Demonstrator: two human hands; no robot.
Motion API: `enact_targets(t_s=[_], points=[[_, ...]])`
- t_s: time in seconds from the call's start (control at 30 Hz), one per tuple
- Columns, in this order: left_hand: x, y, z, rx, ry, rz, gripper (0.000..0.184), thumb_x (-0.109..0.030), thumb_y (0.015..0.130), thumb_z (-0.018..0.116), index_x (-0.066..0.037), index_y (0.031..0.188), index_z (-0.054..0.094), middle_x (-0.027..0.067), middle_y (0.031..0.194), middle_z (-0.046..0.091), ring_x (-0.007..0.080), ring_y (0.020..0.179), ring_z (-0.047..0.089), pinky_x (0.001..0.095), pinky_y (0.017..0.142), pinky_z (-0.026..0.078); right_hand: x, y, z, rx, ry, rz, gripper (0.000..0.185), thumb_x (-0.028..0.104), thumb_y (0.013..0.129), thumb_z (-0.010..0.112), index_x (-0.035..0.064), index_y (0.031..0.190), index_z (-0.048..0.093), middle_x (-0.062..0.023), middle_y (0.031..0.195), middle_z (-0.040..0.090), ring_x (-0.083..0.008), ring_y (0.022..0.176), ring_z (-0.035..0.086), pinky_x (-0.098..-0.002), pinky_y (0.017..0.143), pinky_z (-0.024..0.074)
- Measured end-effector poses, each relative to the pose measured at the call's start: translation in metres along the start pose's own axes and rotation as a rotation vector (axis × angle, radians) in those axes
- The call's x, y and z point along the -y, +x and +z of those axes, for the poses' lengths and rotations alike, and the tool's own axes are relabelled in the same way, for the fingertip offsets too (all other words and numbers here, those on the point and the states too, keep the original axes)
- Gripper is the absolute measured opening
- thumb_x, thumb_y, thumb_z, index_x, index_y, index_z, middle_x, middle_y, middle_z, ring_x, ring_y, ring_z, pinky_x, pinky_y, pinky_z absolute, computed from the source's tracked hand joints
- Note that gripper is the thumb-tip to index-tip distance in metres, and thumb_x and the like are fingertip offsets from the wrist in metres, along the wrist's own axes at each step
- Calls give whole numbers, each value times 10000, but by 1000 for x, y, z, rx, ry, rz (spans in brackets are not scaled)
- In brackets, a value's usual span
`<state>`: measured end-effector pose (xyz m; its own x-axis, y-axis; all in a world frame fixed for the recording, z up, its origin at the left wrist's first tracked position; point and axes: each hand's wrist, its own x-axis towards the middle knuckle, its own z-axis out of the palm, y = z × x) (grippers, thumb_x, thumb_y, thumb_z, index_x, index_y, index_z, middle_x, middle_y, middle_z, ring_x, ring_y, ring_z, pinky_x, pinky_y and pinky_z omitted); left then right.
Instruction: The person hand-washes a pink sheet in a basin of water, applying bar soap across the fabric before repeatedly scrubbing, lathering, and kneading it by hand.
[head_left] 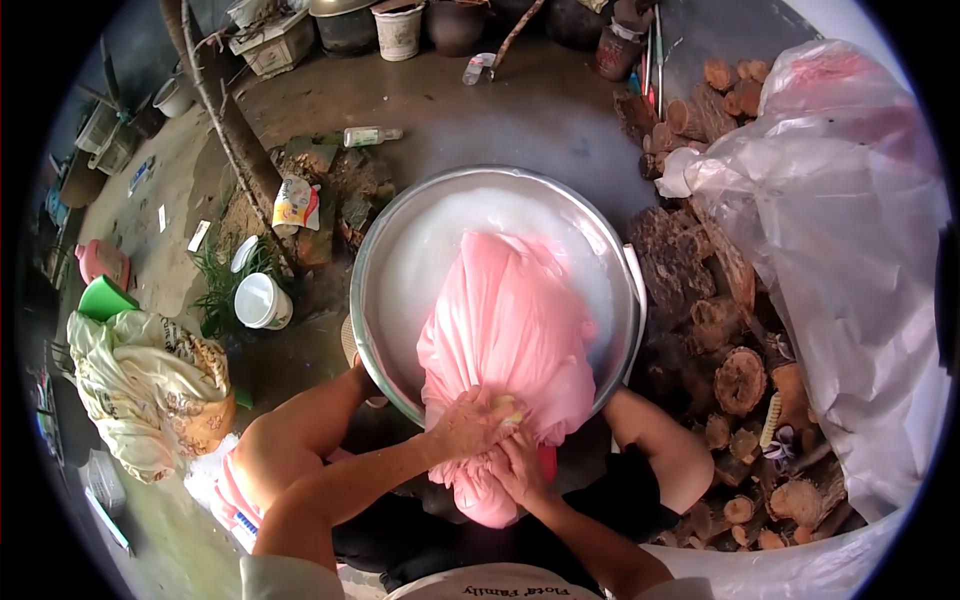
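Note:
A pink cloth [505,330], wet and bulging, lies in a round metal basin [372,225] of cloudy, sudsy water [490,205]. Its near end is bunched over the basin's front rim. On the gathered cloth, my left hand [468,425] has its fingers closed around a small pale yellow piece [508,410] that looks like soap, mostly hidden by the fingers. My right hand [520,468] sits just below and to the right, gripping the bunched pink cloth. The two hands are close together, nearly touching.
Cut logs [740,380] are stacked on the right, partly under a plastic sheet [830,230]. On the left are a heap of pale cloth [140,390], a white tub [262,302] and a thin tree trunk [245,150]. A bottle [372,136] lies beyond the basin.

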<state>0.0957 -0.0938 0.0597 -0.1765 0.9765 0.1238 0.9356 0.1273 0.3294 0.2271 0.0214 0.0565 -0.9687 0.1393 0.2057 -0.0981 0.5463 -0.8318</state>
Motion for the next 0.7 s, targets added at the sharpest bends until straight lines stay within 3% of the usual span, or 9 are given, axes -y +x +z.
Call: enact_targets(t_s=[0.03, 0.13, 0.2, 0.3, 0.4, 0.47, 0.57, 0.7], points=[[4, 7, -4, 81, -8, 28, 321, -280, 831, 575, -147, 1117, 631, 22, 1255, 506, 294, 1108, 456, 442, 940, 396, -6, -4, 3, 2, -23, 48, 288, 153, 771, 660, -3, 997, 574, -198, 1037, 553, -387, 987, 513, -427, 859, 430], [81, 38, 54, -294, 40, 142, 359, -251, 776, 599, -136, 1115, 616, 84, 1148, 526, 265, 1025, 484, 409, 873, 430, -10, -4, 16, -195, 213, 188, 362, 145, 732, 698, 20, 1046, 570, -170, 1111, 547, -374, 1058, 504, -436, 940, 402], [135, 59, 77, -219, 328, -109, 320, -209, 787, 580, -128, 1095, 610, 91, 1075, 535, 278, 998, 502, 428, 832, 451, -19, 4, 11, -109, 140, 114, 429, 136, 721, 706, 26, 1102, 542, -163, 1136, 545, -343, 1076, 518, -418, 962, 399], [148, 88, 82, -348, 92, -363, 338, -148, 801, 553, -124, 1136, 586, 112, 1058, 546, 284, 1026, 506, 458, 790, 463, -39, 10, 11, -7, 0, 17, 494, 171, 722, 725, 31, 1140, 501, -174, 1130, 536, -341, 1070, 524, -424, 957, 403], [109, 87, 69, 153, -54, -577, 402, -235, 842, 572, -110, 1222, 537, 162, 1153, 517, 337, 1104, 475, 445, 917, 416, -39, 5, 23, -201, 91, 68, 503, 202, 722, 736, 37, 1132, 497, -180, 1123, 532, -354, 1059, 520, -441, 940, 408], [59, 61, 50, 155, -379, -251, 383, -212, 840, 590, -114, 1208, 550, 168, 1141, 519, 357, 1069, 503, 432, 924, 416, -45, -7, 34, -267, 109, 107, 528, 250, 723, 754, 41, 1115, 469, -189, 1135, 510, -352, 1054, 510, -443, 926, 411], [50, 47, 29, -3, -520, 2, 340, -166, 833, 592, -108, 1168, 571, 156, 1126, 535, 349, 1036, 526, 417, 922, 418, -48, -11, 32, -314, 48, 94, 541, 264, 722, 781, 44, 1072, 432, -200, 1156, 476, -345, 1054, 495, -440, 912, 416], [160, 105, 80, -117, 179, -115, 372, -274, 822, 622, -108, 1151, 567, 116, 1090, 527, 296, 1038, 494, 402, 866, 434, -42, 8, 26, -322, 50, 138, 460, 201, 757, 757, 40, 1066, 457, -184, 1123, 511, -315, 1050, 512, -416, 921, 421]])
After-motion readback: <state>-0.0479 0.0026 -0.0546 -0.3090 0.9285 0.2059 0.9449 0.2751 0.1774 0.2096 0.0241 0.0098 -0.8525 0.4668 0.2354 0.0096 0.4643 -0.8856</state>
